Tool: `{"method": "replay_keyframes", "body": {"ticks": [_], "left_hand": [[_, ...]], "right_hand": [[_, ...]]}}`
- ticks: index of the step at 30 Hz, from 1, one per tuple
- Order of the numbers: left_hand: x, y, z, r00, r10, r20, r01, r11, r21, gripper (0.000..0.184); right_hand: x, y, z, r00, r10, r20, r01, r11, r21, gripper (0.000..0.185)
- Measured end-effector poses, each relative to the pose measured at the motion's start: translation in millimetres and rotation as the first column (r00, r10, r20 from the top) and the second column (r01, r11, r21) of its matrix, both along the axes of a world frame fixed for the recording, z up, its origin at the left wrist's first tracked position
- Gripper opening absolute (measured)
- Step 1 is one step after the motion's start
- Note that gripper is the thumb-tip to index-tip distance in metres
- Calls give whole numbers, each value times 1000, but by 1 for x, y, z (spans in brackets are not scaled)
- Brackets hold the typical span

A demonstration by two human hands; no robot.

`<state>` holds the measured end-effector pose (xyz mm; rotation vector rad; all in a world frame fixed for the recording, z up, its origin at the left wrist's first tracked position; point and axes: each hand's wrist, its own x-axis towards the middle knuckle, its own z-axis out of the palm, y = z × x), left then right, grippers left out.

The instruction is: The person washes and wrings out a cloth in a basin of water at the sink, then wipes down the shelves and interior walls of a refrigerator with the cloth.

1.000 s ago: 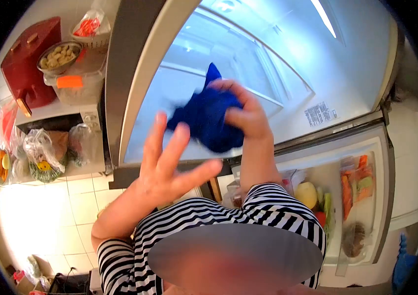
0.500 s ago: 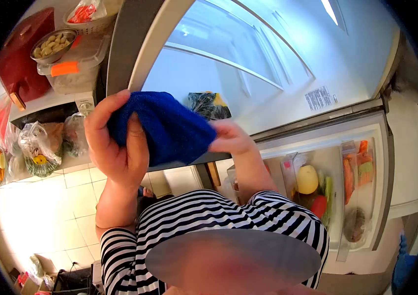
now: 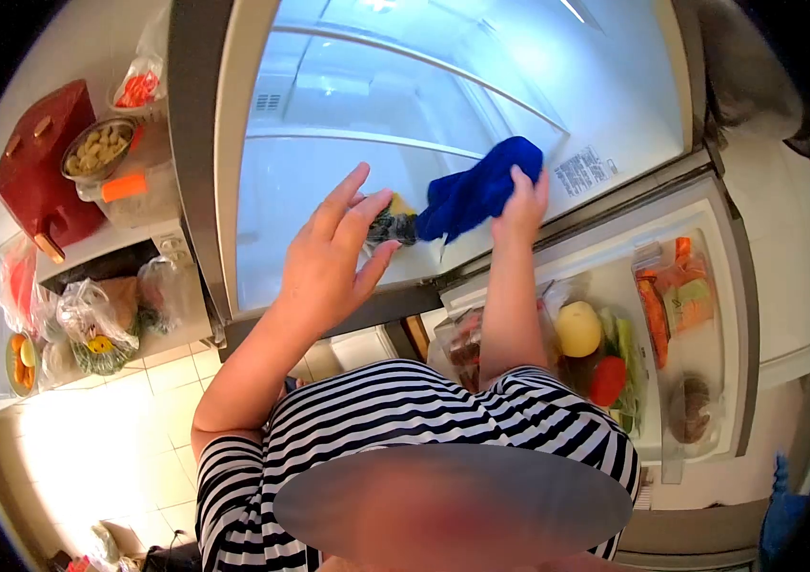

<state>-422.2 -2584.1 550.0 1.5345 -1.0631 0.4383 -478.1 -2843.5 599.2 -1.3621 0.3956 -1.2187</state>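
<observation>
My right hand (image 3: 522,205) grips a dark blue cloth (image 3: 470,194), which hangs bunched to the left of it inside the open fridge (image 3: 305,176). My left hand (image 3: 327,248) is open, fingers spread, with nothing in it. Just beyond its fingertips lies a dark, clear-wrapped bundle with a yellow patch (image 3: 393,224), on the fridge's floor. The cloth partly covers this bundle's right side. What the bundle contains I cannot make out.
The open fridge door (image 3: 746,315) on the right holds a pale yellow round fruit (image 3: 578,329), a red item (image 3: 607,381) and bagged carrots (image 3: 653,315). At left, a metal bowl (image 3: 98,150) sits on a lidded container near a dark red appliance (image 3: 50,162). Plastic bags (image 3: 98,319) rest below.
My left hand has let go of the blue cloth and opened. My right hand has carried the cloth right and further into the fridge. The view has shifted slightly.
</observation>
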Motion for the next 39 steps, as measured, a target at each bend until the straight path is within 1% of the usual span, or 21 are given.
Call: {"method": "replay_keyframes", "body": {"ticks": [2,4,5,6,8,9,10,12,13,15,18,20,22,24,26,29,31,33,34,36,39], "left_hand": [[1,1,7,997,21,69,-20,1000,-12,49],[1,3,17,989,48,141,-44,999,-31,45],[1,7,26,955,117,274,-97,992,-85,44],[0,9,31,897,191,398,-143,979,-148,43],[-2,18,33,873,240,425,-167,965,-202,41],[-4,31,36,826,319,465,-269,948,-172,37],[-3,41,37,768,394,505,-372,916,-150,33],[7,50,33,549,647,529,-592,748,-301,49],[13,51,35,544,649,532,-592,746,-305,49],[25,54,42,471,802,368,-768,578,-277,68],[43,44,31,559,789,257,-745,613,-262,78],[48,45,22,505,818,275,-788,567,-240,79],[51,45,15,450,851,270,-828,511,-232,77],[51,45,14,411,862,297,-841,484,-242,76],[50,45,10,441,857,268,-827,504,-249,76],[50,47,12,387,867,314,-847,469,-250,74],[50,47,13,363,875,320,-860,447,-247,74],[49,48,7,340,881,330,-882,420,-215,73],[52,47,8,323,886,333,-886,407,-222,73],[50,47,8,368,867,335,-855,457,-244,73],[51,51,6,365,865,345,-860,455,-230,73]], "right_hand": [[26,-53,-19,953,-179,-244,62,906,-419,43],[53,-67,-15,765,-502,-404,86,700,-709,49],[67,-73,-4,720,-492,-489,10,712,-702,54],[80,-83,1,755,-489,-436,-54,617,-785,56],[116,-120,7,532,-633,-562,-185,561,-807,57],[128,-129,6,486,-734,-474,-168,453,-875,52],[137,-129,12,495,-734,-465,-158,451,-879,52],[151,-129,24,208,-823,-528,-321,452,-832,42],[155,-127,27,151,-877,-456,-344,386,-856,35],[160,-129,35,165,-865,-474,-341,401,-850,34],[170,-127,51,149,-826,-544,-364,465,-807,31],[186,-131,57,72,-851,-520,-460,434,-775,29],[207,-144,58,93,-836,-541,-460,446,-768,30],[224,-154,56,89,-784,-615,-392,540,-745,34],[237,-164,51,133,-776,-617,-371,538,-757,32],[256,-167,54,167,-763,-624,-393,529,-752,29],[272,-180,51,167,-763,-625,-434,512,-741,28],[288,-187,40,291,-816,-499,-383,378,-843,27],[295,-183,44,307,-812,-497,-382,373,-846,27],[287,-180,43,229,-871,-434,-562,246,-790,26],[302,-200,28,248,-892,-378,-489,221,-844,22]]}}
